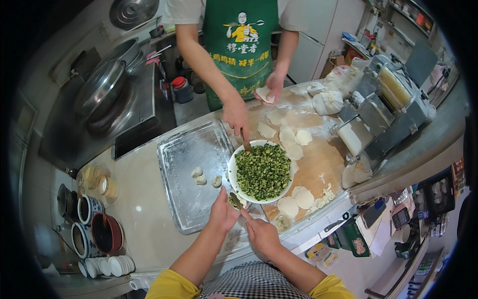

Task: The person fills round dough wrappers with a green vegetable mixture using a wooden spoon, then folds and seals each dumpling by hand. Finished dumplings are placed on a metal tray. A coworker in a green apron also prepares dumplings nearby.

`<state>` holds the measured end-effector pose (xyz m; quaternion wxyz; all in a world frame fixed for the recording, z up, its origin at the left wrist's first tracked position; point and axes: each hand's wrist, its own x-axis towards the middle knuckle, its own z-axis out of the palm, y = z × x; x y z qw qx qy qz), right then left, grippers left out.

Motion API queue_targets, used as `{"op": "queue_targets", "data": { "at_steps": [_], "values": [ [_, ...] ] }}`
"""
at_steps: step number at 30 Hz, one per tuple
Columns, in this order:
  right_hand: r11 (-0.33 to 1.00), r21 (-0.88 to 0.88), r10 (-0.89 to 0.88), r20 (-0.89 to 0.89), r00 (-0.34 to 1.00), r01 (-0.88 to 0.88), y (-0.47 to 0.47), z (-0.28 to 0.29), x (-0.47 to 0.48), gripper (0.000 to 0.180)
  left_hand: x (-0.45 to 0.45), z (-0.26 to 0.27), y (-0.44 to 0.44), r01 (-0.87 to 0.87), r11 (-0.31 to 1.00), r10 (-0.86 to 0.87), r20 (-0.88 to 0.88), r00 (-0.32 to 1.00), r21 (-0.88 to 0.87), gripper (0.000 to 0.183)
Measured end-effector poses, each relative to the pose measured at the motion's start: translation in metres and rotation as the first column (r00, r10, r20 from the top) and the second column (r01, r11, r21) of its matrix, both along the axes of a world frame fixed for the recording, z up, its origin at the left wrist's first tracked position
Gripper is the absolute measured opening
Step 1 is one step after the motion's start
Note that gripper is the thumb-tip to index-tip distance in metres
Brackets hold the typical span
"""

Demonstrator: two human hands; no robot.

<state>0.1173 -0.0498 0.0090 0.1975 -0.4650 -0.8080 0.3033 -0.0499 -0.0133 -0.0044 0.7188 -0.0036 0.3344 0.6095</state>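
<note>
On the palm of my left hand (223, 213) lies a round dough wrapper (242, 202) with some green filling on it. My right hand (262, 236) grips a flat wooden filling spatula (238, 203), its tip over the wrapper. Just beyond both hands stands a white bowl (232, 175) heaped with chopped green filling (263, 172). To its left a metal tray (186, 209), dusted with flour, carries a few small filled dumplings (198, 175). Loose wrappers (288, 206) lie to the right of the bowl, near a small glass dish (282, 222).
Across the counter (138, 209) a co-worker's hand (236, 114) dips a spatula (245, 141) into the bowl; their other hand (274, 88) holds a wrapper. A dough machine (392, 108) stands at right. Jars, pots and stacked white cups (118, 265) line the left side.
</note>
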Motion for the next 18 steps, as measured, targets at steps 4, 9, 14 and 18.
{"op": "queue_targets", "data": {
  "at_steps": [4,9,14,18],
  "values": [
    [0.996,-0.085,0.027,-0.017,1.000,-0.028,-0.004,0.021,0.003,0.049,-0.010,-0.001,-0.028,-0.067,0.998,0.068,0.070,0.995,-0.017,0.058],
    [0.984,-0.132,0.127,0.079,0.989,-0.116,-0.007,0.035,0.001,0.051,-0.013,0.009,-0.035,-0.128,0.991,0.132,0.090,0.987,-0.050,0.063],
    [0.993,-0.075,0.105,0.138,0.985,-0.095,-0.012,0.039,0.002,0.053,-0.021,0.022,-0.023,-0.024,0.999,0.017,0.141,0.990,0.049,0.066],
    [0.967,-0.141,0.236,0.199,0.951,-0.211,-0.010,0.055,0.020,0.054,-0.030,0.032,-0.025,-0.048,0.999,0.046,0.107,0.993,0.019,0.068]
  ]
}}
